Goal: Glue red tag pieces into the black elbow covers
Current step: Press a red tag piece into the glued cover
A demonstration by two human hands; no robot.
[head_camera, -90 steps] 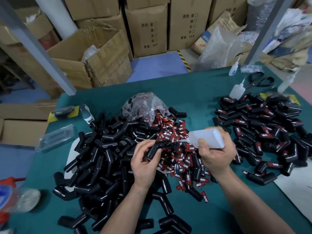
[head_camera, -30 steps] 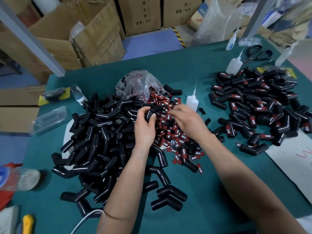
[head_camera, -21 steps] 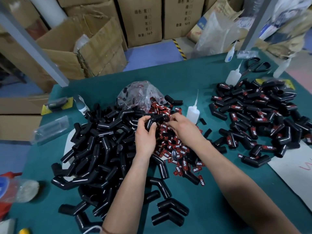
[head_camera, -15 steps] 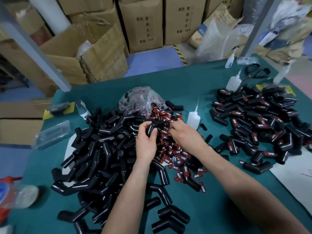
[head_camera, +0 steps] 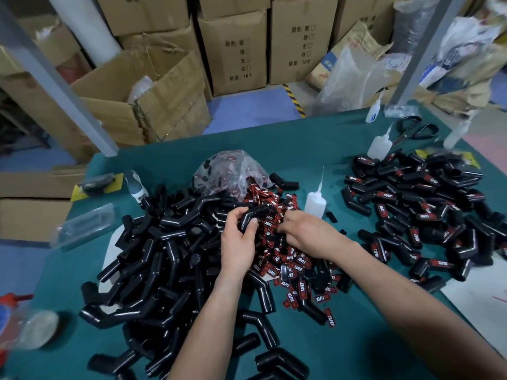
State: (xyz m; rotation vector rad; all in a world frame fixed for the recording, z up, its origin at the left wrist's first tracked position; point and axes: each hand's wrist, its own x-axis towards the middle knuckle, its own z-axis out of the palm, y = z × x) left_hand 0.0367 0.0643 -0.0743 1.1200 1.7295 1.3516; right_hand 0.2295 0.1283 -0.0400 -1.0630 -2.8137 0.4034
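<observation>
The left hand (head_camera: 238, 244) is gripping one black elbow cover (head_camera: 253, 215), its fingers curled around the bend and the thumb pressing on the lower leg, holding it just above the heap of red tag pieces (head_camera: 285, 259) at the middle of the green table (head_camera: 315, 141). The right hand (head_camera: 304, 233) is lying palm down on that heap with its fingertips curled into the tags; whether it is pinching one I cannot tell. A glue bottle (head_camera: 316, 202) with a long thin nozzle is standing upright just beyond the right hand. To the left, a big pile of bare covers (head_camera: 164, 250) is spreading toward the near edge. Well apart on the right, a second pile of covers (head_camera: 428, 212) is showing red tags already set in. A crumpled clear bag (head_camera: 233, 171) is lying behind the tag heap, and scissors (head_camera: 415, 130) are lying near the far right corner.
</observation>
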